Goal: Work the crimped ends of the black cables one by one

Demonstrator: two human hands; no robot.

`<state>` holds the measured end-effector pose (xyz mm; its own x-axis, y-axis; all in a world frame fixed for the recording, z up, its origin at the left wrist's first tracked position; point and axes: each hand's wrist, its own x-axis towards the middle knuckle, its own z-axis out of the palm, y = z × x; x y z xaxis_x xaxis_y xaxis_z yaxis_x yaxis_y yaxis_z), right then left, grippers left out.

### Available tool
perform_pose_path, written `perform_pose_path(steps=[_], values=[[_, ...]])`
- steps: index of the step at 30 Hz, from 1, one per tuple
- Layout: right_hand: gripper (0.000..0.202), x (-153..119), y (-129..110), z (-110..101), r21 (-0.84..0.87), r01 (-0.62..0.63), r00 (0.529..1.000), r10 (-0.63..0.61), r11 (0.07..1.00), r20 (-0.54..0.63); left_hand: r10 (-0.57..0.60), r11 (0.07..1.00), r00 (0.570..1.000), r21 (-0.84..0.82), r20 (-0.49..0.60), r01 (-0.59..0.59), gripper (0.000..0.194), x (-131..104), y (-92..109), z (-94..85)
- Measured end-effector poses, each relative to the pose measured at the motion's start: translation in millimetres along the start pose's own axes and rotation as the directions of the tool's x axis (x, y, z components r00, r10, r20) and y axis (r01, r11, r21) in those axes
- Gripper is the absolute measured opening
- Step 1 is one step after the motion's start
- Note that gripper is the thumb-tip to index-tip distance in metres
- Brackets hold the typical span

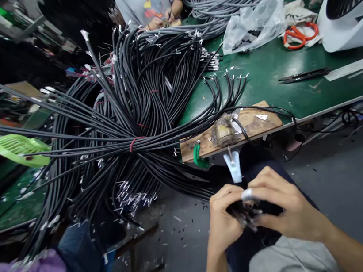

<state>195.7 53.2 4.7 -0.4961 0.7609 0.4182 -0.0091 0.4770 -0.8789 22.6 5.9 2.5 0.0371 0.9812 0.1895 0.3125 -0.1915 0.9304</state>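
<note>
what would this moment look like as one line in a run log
left hand: holding dark bundle, blurred | right hand: on same bundle | blue clip: near wooden board | red tie: around black cables

one dark bundle [245, 217] in the two-handed grip [253, 209], one blue clip [234, 168] just beyond, one board [256, 121] and one green clamp [198, 156] past that, one clear bag [253, 21] farther off, two other people [147, 2] leftward

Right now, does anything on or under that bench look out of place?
Yes: small scraps litter the grey floor, and black cables spill past the green bench's edge, which looks untidy.
</note>
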Motion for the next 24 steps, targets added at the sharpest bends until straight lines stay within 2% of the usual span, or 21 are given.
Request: perform_pose_path(steps=[1, 3, 6, 8, 9, 10, 12, 14, 16, 18, 20, 22, 23, 24], values=[[0.016, 1, -4, 3, -0.024, 0.035, 0.999, -0.034, 0.999, 0.016, 0.002, 1.000, 1.000, 0.008, 0.025, -0.002, 0.006, 0, 1, -0.7], [0.003, 3, -4, 11, 0.033, 0.030, 0.999, -0.028, 0.999, -0.039, 0.021, 0.999, 0.999, 0.024, 0.041, -0.022, 0.007, -3, 2, -2.6], [0.014, 2, 5, 21, 0.193, -0.027, 0.993, 0.048, 0.981, -0.106, 0.043, 0.997, 0.999, 0.065, 0.007, -0.043, 0.009, -10, 5, -5.1], [0.018, 0, 10, 20, 0.244, -0.054, 0.987, 0.089, 0.968, -0.134, 0.042, 0.994, 0.999, 0.106, -0.010, -0.041, 0.013, -16, 7, -5.9], [0.018, 0, 12, 17, 0.247, -0.074, 0.975, 0.122, 0.966, -0.184, 0.042, 0.991, 0.999, 0.128, -0.018, -0.040, 0.015, -19, 7, -6.1], [0.016, 0, 12, 13, 0.235, -0.094, 0.950, 0.158, 0.967, -0.268, 0.041, 0.988, 0.999, 0.150, -0.027, -0.037, 0.017, -21, 8, -6.1], [0.010, 2, 13, 0, 0.160, -0.120, 0.849, 0.184, 0.980, -0.495, 0.051, 0.982, 0.997, 0.185, -0.058, -0.039, 0.017, -24, 8, -5.0], [0.007, 6, 14, -15, 0.003, -0.102, 0.737, 0.078, 0.995, -0.672, 0.089, 0.976, 0.991, 0.205, -0.104, -0.066, 0.012, -26, 8, -1.0], [0.012, 11, 16, -30, -0.202, -0.059, 0.678, -0.109, 0.978, -0.727, 0.160, 0.966, 0.973, 0.230, -0.169, -0.118, 0.007, -28, 9, 7.6], [0.017, 22, 21, -43, -0.399, -0.023, 0.667, -0.283, 0.917, -0.689, 0.242, 0.943, 0.923, 0.297, -0.299, -0.151, 0.008, -33, 8, 20.5], [0.022, 42, 27, -57, -0.586, 0.022, 0.661, -0.452, 0.810, -0.600, 0.314, 0.910, 0.823, 0.399, -0.474, -0.117, 0.011, -41, 3, 34.7], [0.019, 77, 32, -76, -0.742, 0.063, 0.669, -0.580, 0.667, -0.465, 0.371, 0.880, 0.716, 0.469, -0.591, -0.069, 0.016, -50, -6, 45.9], [0.016, 100, 34, -88, -0.798, 0.072, 0.689, -0.608, 0.599, -0.395, 0.392, 0.870, 0.673, 0.491, -0.628, -0.048, 0.017, -55, -11, 49.1], [0.017, 124, 33, -101, -0.829, 0.056, 0.749, -0.572, 0.557, -0.334, 0.400, 0.865, 0.640, 0.501, -0.656, -0.028, 0.017, -59, -17, 50.3]])
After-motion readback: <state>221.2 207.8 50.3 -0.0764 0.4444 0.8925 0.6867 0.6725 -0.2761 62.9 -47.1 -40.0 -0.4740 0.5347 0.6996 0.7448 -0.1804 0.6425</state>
